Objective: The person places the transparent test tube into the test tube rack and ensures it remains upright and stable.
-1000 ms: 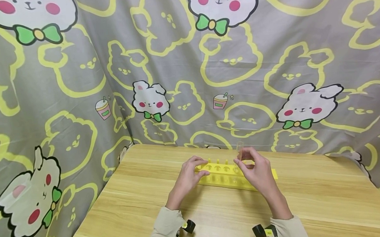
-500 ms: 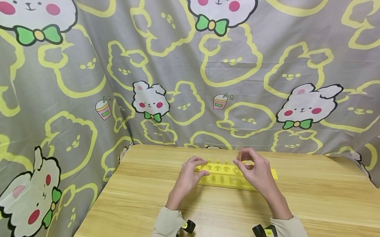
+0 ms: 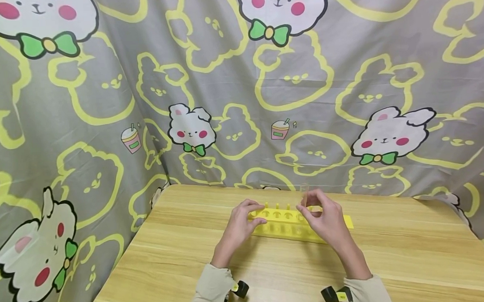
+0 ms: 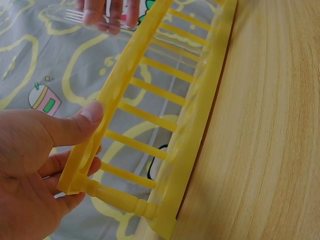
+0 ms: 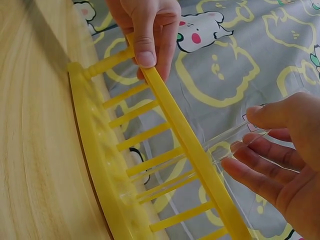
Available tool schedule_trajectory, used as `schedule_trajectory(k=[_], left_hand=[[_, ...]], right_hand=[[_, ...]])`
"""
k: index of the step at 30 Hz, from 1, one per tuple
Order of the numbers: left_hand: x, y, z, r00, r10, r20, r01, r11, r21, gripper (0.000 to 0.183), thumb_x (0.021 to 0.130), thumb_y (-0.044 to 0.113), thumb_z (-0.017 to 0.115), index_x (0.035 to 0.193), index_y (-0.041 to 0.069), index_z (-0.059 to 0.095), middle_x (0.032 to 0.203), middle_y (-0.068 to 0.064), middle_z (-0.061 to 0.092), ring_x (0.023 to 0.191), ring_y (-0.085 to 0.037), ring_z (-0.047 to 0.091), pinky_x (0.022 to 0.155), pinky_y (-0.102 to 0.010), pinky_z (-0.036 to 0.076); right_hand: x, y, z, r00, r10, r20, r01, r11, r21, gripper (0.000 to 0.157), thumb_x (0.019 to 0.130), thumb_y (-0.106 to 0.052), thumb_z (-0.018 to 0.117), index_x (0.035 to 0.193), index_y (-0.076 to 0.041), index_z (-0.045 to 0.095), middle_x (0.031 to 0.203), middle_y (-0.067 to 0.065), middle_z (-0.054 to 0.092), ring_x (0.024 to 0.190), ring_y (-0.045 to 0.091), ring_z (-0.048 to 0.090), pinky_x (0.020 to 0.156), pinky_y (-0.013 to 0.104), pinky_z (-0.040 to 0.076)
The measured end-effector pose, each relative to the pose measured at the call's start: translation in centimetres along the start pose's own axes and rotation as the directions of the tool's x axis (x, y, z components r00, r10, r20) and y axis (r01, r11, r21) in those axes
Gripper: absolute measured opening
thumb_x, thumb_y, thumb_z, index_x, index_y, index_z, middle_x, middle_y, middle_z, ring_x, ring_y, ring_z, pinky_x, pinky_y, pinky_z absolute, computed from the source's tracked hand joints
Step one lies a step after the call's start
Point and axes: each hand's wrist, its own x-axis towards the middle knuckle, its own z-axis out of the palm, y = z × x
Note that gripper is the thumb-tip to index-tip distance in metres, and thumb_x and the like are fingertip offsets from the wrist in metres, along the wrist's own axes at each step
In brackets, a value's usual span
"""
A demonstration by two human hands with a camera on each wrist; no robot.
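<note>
A yellow test tube rack (image 3: 282, 235) stands upright on the table, with a row of round holes and short pegs along its top. My left hand (image 3: 241, 222) grips the rack's left end, thumb on the near side of the top bar, as the left wrist view shows. My right hand (image 3: 327, 215) pinches a clear test tube (image 3: 304, 191) between thumb and fingers. In the right wrist view this tube (image 5: 227, 136) passes through the top bar, its lower part between the two levels of the rack. Whether its bottom touches the base is hard to tell.
The rack rests on a wood-grain table (image 3: 181, 242). A grey curtain (image 3: 231, 80) with yellow outlines and white rabbits hangs behind the table and along its left side. Black wrist cameras (image 3: 242, 288) are strapped near both beige sleeves (image 3: 212, 287).
My right hand has sunk slightly and shifted a touch left with the test tube, whose top stands a little lower. The left hand and the rack stay in place.
</note>
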Motion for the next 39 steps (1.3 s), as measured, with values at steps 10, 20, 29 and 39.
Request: schedule_trajectory(k=[10,20,29,39], left_hand=[[-0.02,0.02,0.05,1.0,0.007,-0.007,-0.007,1.0,0.016,0.037,0.087,0.016,0.082,0.12,0.002,0.075,0.117,-0.008,0.068,0.111,-0.028,0.065,0.097,-0.041,0.056],[0.0,0.27,0.03,1.0,-0.001,0.001,0.001,1.0,0.003,0.037,0.088,0.015,0.081,0.122,0.001,0.074,0.119,-0.01,0.067,0.113,-0.03,0.064,0.097,-0.044,0.056],[-0.21,0.24,0.06,1.0,0.001,0.0,-0.001,1.0,-0.002,0.038,0.088,0.015,0.081,0.122,0.001,0.073,0.12,-0.01,0.067,0.114,-0.03,0.064,0.098,-0.043,0.055],[-0.34,0.42,-0.05,1.0,-0.028,0.008,0.028,1.0,0.004,0.04,0.087,0.014,0.081,0.124,0.002,0.072,0.121,-0.009,0.067,0.115,-0.029,0.064,0.1,-0.043,0.054]], right_hand=[[-0.14,0.1,0.0,1.0,-0.002,0.005,0.002,1.0,-0.001,0.028,0.086,-0.004,0.084,0.101,-0.012,0.062,0.09,-0.003,0.069,0.089,0.018,0.072,0.065,0.019,0.06],[-0.13,0.08,-0.32,1.0,0.005,0.014,-0.006,1.0,0.029,0.027,0.087,-0.004,0.083,0.102,-0.011,0.062,0.091,-0.002,0.069,0.089,0.018,0.071,0.066,0.021,0.061],[-0.34,0.23,-0.26,1.0,0.006,0.023,-0.007,0.999,0.052,0.027,0.087,-0.004,0.082,0.104,-0.01,0.062,0.091,-0.001,0.068,0.089,0.019,0.072,0.067,0.022,0.061],[-0.32,0.24,-0.19,0.999,0.015,0.037,-0.017,0.998,0.066,0.029,0.087,-0.004,0.082,0.108,-0.007,0.062,0.093,0.0,0.069,0.091,0.021,0.072,0.069,0.022,0.061]])
